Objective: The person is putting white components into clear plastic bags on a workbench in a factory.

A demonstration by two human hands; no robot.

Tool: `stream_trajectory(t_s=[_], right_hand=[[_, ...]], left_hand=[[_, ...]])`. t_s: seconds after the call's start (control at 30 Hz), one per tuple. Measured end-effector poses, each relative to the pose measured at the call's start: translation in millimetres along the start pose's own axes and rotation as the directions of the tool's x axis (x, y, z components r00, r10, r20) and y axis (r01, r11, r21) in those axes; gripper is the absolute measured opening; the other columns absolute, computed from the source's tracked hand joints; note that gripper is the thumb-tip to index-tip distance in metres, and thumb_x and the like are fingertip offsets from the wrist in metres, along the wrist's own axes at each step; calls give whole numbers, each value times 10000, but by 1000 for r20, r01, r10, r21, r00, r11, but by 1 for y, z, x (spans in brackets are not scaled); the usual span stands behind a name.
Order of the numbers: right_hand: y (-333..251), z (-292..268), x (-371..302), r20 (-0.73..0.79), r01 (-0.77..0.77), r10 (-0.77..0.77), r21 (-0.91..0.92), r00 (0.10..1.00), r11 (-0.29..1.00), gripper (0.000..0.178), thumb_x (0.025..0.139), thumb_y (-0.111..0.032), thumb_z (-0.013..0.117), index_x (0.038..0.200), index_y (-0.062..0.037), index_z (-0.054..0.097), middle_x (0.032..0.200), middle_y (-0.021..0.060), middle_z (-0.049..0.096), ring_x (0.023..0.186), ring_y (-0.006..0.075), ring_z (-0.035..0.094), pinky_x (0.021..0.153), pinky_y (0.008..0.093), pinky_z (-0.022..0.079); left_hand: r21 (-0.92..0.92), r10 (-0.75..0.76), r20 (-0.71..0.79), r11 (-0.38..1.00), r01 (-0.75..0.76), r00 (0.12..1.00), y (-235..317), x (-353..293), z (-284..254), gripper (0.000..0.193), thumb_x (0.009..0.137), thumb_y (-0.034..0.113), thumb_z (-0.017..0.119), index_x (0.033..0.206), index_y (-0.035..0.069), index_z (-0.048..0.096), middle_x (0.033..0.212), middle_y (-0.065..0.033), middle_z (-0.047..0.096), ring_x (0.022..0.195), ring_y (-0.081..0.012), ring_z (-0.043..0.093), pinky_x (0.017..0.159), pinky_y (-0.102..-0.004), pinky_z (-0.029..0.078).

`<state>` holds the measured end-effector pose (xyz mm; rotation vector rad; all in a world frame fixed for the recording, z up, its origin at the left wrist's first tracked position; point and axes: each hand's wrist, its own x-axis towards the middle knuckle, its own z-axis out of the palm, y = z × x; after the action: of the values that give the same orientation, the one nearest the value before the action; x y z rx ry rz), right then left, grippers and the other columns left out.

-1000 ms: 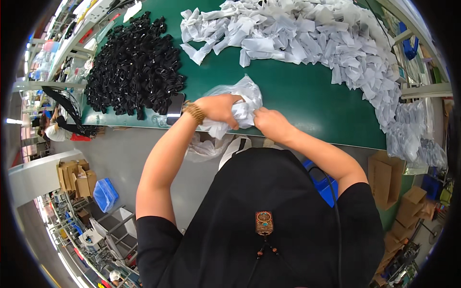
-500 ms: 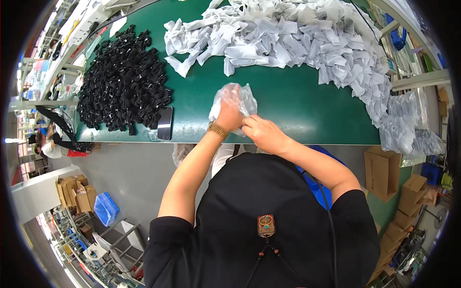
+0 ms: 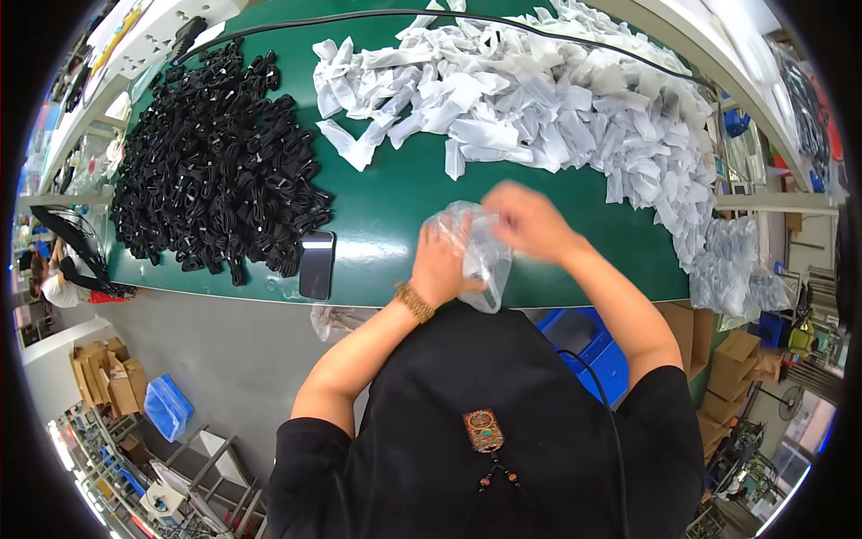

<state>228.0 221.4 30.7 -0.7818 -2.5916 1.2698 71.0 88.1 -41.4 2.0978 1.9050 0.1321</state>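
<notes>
Close to the table's near edge, my left hand point(image 3: 438, 268) holds a crumpled clear plastic bag point(image 3: 487, 256). Its fingers lie over the bag's left side, and the thumb reaches across the lower part. My right hand point(image 3: 536, 223) is at the bag's upper right, with its fingers curled and smeared by motion; whether they grip the film I cannot tell. What the bag contains, if anything, cannot be made out. To the left lies a large heap of bundled black cables point(image 3: 220, 171). Beyond my hands spreads a wide pile of whitish translucent packets point(image 3: 530, 99).
A dark phone point(image 3: 317, 266) lies beside the cables on the green table point(image 3: 377, 242). Clear plastic bags point(image 3: 736, 265) hang over the right edge. A black cable point(image 3: 449, 13) crosses the far side. Below are blue bins point(image 3: 597, 350) and cardboard boxes point(image 3: 109, 377).
My right hand has moved up and right along the bag. The left hand has shifted slightly right, with its fingers now laid over the bag. The whole view has tilted a little.
</notes>
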Motion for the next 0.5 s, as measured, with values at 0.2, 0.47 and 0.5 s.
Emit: stream_trajectory(t_s=[0.2,0.47,0.5], right_hand=[[129,49,117,-240,-53,-327,-871,914,489,360,746,-58,583,1099,9,558,1082,139,535,1027,276,516,864,369,429],[164,24,127,-120,71,-403,-901,907,427,259,761,-120,541,998,-18,569,975,111,519,956,257,504,853,358,397],[166,21,121,-95,80,-376,-902,922,424,259,741,-133,573,977,-26,569,959,108,514,948,258,502,852,361,396]], left_hand=[[77,-27,181,997,13,983,-34,-21,-37,978,601,676,707,1290,9,511,908,-136,646,1063,-345,493,969,-471,336],[-573,-484,170,660,486,858,-103,-16,-27,590,801,498,684,1110,-1,626,763,-115,664,780,-251,623,671,-353,497],[-610,-565,85,622,491,821,-124,-3,-22,593,815,483,675,1114,-25,614,804,-137,670,818,-261,635,703,-365,501]])
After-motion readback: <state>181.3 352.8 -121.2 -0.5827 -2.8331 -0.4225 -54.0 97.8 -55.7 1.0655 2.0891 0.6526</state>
